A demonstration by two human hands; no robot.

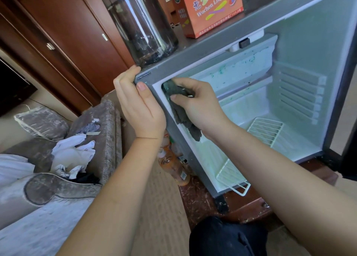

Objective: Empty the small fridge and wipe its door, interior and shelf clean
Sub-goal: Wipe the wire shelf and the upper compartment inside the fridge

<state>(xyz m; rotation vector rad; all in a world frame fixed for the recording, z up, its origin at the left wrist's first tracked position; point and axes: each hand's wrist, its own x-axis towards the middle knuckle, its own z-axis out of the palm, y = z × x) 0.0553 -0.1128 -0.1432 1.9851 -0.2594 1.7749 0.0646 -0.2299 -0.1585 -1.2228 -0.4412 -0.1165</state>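
While left hand grips fridge corner, right fingers clutch grey cloth against inner rim.

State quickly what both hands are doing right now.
Left hand: grips the top corner of the fridge.
Right hand: holds a grey cloth against the fridge's front edge.

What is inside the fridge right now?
No food visible: a white wire shelf lies loose in the fridge, greenish stains above. The right hand presses a grey cloth into the upper left corner; its forearm covers the shelf's middle and the floor behind.
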